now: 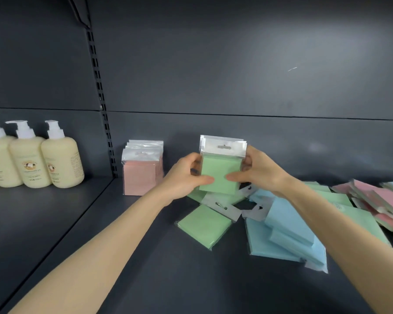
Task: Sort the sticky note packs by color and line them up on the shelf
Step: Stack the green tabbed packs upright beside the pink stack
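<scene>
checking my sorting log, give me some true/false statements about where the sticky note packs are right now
1. The left hand and right hand hold green packs upright. True.
2. The standing pink packs are to the right of the held green ones. False: they stand to the left.
3. The blue packs stand in a row. False: they lie flat in a loose pile.
4. Pump bottles stand at the far left. True.

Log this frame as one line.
left hand, right hand: holding upright green packs | pink packs: standing, back left | blue packs, flat green pack: lying loose on shelf
</scene>
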